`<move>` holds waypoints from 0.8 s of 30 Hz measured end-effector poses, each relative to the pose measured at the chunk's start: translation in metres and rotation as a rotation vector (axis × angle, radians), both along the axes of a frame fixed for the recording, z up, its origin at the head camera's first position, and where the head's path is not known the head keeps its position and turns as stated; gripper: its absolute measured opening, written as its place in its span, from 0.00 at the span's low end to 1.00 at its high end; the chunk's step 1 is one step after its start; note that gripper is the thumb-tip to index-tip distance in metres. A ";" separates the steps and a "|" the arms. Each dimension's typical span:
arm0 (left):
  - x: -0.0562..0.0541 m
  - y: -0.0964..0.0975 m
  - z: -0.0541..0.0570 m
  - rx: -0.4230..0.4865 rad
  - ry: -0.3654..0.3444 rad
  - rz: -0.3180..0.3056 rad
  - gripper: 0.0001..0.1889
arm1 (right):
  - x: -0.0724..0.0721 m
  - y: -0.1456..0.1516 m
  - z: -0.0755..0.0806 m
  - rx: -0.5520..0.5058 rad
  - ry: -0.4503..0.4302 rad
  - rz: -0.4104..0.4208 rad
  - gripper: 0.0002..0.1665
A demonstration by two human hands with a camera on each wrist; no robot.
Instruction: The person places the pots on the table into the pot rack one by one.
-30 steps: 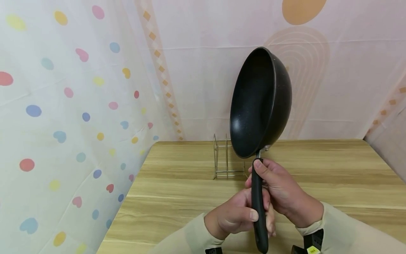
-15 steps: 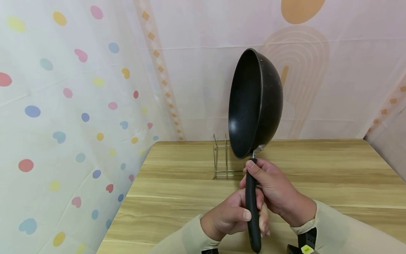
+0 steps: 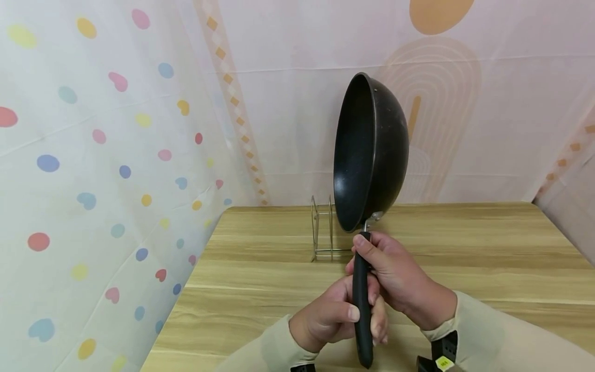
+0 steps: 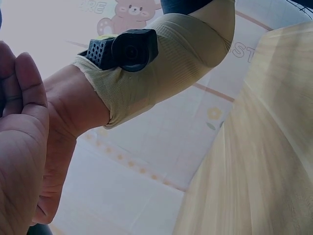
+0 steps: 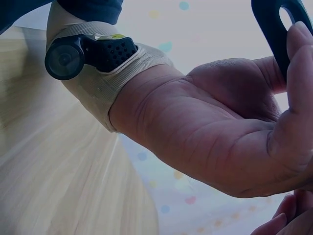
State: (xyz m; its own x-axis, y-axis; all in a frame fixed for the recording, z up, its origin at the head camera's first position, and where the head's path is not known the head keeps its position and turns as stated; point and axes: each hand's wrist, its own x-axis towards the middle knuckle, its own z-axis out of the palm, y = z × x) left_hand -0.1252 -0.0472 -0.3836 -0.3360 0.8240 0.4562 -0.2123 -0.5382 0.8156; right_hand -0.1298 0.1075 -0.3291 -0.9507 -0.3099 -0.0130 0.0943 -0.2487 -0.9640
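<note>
Both hands hold a black wok (image 3: 390, 139) up over the table, its bowl at the top and its hollow side turned left. My right hand (image 3: 404, 281) grips the top of the black handle (image 3: 362, 315), thumb pressed along it near the bowl. Lower down, my left hand (image 3: 330, 312) pinches the same handle, its thumb lying across the front. The fingers of both hands overlap behind the handle and are partly hidden. In the right wrist view, the handle's holed end (image 5: 269, 29) shows beside a thumb. Wrist cameras are strapped over the beige sleeves.
A thin metal wire rack (image 3: 331, 251) stands on the wooden table (image 3: 251, 279), partly covered by the wok. Behind the table hangs a patterned curtain (image 3: 288, 129), and a dotted one (image 3: 107, 217) hangs along the left side.
The wok and both hands have shifted left a little. The bowl has turned slightly, showing more of its outer side. Both hands keep their grip on the handle.
</note>
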 end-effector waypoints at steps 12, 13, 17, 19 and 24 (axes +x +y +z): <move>0.001 -0.004 0.004 0.034 0.036 -0.013 0.14 | 0.000 -0.006 0.002 0.021 -0.013 -0.007 0.13; 0.001 -0.004 0.004 0.037 0.038 -0.013 0.14 | 0.000 -0.007 0.002 0.021 -0.013 -0.008 0.13; 0.001 -0.006 0.003 0.048 0.051 -0.013 0.13 | 0.000 -0.010 0.003 0.016 -0.010 -0.012 0.12; 0.000 -0.008 0.003 0.051 0.053 -0.016 0.13 | 0.001 -0.011 0.004 0.019 -0.006 -0.013 0.13; 0.001 -0.010 0.002 0.046 0.050 -0.011 0.14 | 0.001 -0.014 0.004 0.024 -0.001 -0.007 0.14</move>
State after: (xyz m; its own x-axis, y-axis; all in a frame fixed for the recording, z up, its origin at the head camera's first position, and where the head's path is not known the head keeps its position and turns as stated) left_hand -0.1243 -0.0571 -0.3821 -0.3030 0.8054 0.5095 -0.1775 -0.5730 0.8001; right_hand -0.1292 0.0934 -0.3252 -0.9528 -0.3027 -0.0209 0.0931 -0.2262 -0.9696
